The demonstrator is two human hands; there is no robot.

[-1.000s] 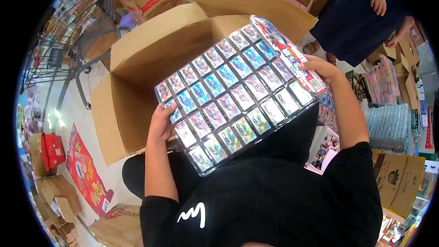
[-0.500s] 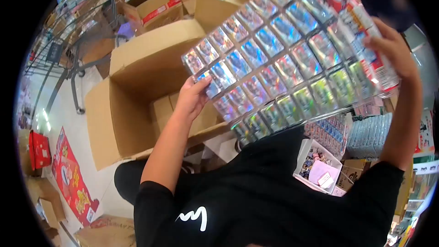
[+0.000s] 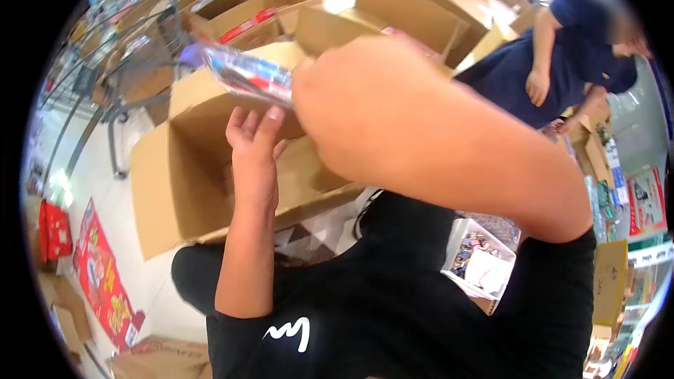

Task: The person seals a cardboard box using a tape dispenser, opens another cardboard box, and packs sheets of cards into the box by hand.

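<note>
My right hand (image 3: 365, 98) reaches across to the left, blurred, its fingers closed round the end of a shiny blister-pack sheet (image 3: 247, 74). The sheet is seen nearly edge-on, with silvery, blue and red patches, above an open cardboard box (image 3: 203, 161). Just below the sheet, my left hand (image 3: 254, 133) is open with its fingers apart, its fingertips close to the sheet's lower edge. I cannot tell whether they touch it. The back of my right hand and forearm hide part of the sheet and of the box.
At right a person in dark blue (image 3: 519, 70) is close by. A white tray of small items (image 3: 477, 260) is beside my leg. A wire cart (image 3: 112, 91) stands at left, with a red poster (image 3: 105, 277) on the floor. More cardboard boxes (image 3: 239, 10) are behind.
The blister-pack sheet has swung from facing me at upper right to nearly edge-on at left over the box. My right hand crossed leftward; my left hand let go of its edge.
</note>
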